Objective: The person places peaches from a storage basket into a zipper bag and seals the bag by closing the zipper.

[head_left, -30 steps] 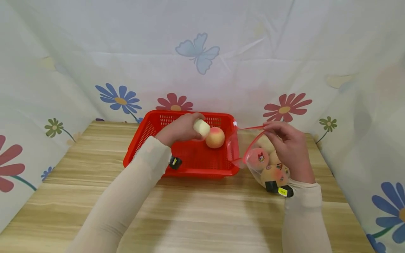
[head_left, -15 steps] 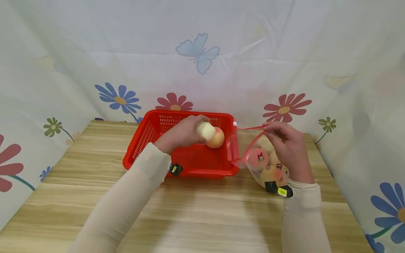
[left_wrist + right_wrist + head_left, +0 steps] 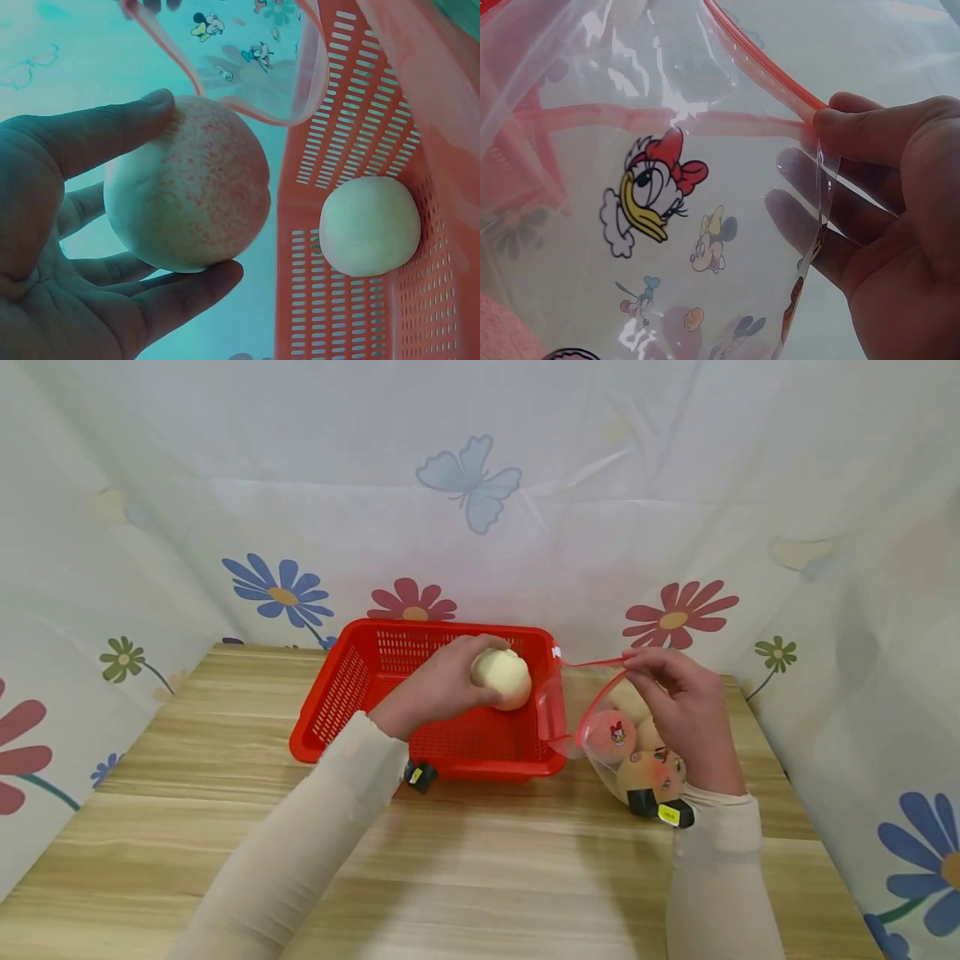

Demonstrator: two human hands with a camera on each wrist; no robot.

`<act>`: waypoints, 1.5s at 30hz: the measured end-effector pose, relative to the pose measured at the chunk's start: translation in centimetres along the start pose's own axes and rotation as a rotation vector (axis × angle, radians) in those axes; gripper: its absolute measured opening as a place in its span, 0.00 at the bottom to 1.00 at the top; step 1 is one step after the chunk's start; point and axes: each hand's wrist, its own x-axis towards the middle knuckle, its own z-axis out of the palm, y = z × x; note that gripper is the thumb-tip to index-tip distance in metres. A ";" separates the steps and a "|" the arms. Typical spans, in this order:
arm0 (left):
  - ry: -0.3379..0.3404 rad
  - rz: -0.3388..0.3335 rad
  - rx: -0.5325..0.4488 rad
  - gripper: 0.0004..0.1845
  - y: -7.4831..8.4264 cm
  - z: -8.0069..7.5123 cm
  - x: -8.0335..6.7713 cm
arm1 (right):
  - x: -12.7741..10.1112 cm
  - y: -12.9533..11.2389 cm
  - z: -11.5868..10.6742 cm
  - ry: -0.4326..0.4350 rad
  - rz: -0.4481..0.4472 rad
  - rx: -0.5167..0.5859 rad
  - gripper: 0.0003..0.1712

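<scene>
The left hand [image 3: 438, 687], gripping a peach [image 3: 187, 184], has moved over the red basket [image 3: 341, 693] toward its right wall; the right hand [image 3: 678, 714] pinches the zip bag [image 3: 667, 195] rim beside the basket.

Left hand [image 3: 438, 687] with pale peach [image 3: 501, 675] shifts right and slightly up over red basket [image 3: 352, 689], now covering second peach [image 3: 370, 226] from head view.

Makeshift home booth: floral sheet [image 3: 480, 493], wooden table [image 3: 480, 860]

Wooden table [image 3: 480, 860], light grain. White cloth backdrop [image 3: 525, 527] behind table on three sides; flower, butterfly print.
</scene>
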 end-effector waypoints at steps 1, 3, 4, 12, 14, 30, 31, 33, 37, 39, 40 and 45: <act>0.002 0.003 -0.006 0.39 0.0 0.0 0.0 | 0.0 0.0 0.0 0.000 -0.002 0.001 0.11; 0.004 0.006 -0.017 0.38 0.1 0.1 0.0 | 0.0 0.0 0.0 0.000 -0.005 0.004 0.11; 0.005 0.008 -0.026 0.38 0.2 0.2 0.0 | 0.0 0.0 0.0 0.000 -0.007 0.004 0.11; 0.017 0.029 -0.093 0.37 0.5 0.9 -0.3 | 0.0 0.0 0.0 -0.002 -0.004 0.002 0.11; 0.012 0.038 -0.101 0.37 0.6 1.0 -0.3 | 0.0 0.0 0.0 -0.001 0.001 -0.001 0.11; -0.041 0.127 -0.108 0.37 1.6 2.7 0.2 | 0.0 0.0 0.1 -0.002 -0.003 -0.007 0.11; -0.044 0.121 -0.105 0.37 1.7 2.8 0.2 | 0.0 -0.1 0.0 -0.003 -0.004 -0.003 0.11; -0.051 0.114 -0.105 0.38 1.8 2.9 0.2 | 0.0 0.0 0.0 -0.004 -0.006 0.001 0.12; -0.059 0.120 -0.105 0.36 2.0 3.4 0.3 | 0.0 0.0 0.0 -0.005 -0.003 -0.001 0.11; -0.063 0.132 -0.110 0.35 2.0 3.7 0.5 | 0.0 0.0 0.0 -0.005 0.000 -0.007 0.11; -0.064 0.138 -0.110 0.35 2.0 3.8 0.5 | 0.0 0.0 0.0 -0.005 0.001 -0.009 0.11; -0.066 0.194 -0.104 0.34 2.1 4.4 0.6 | 0.0 0.0 0.1 -0.004 0.000 -0.015 0.11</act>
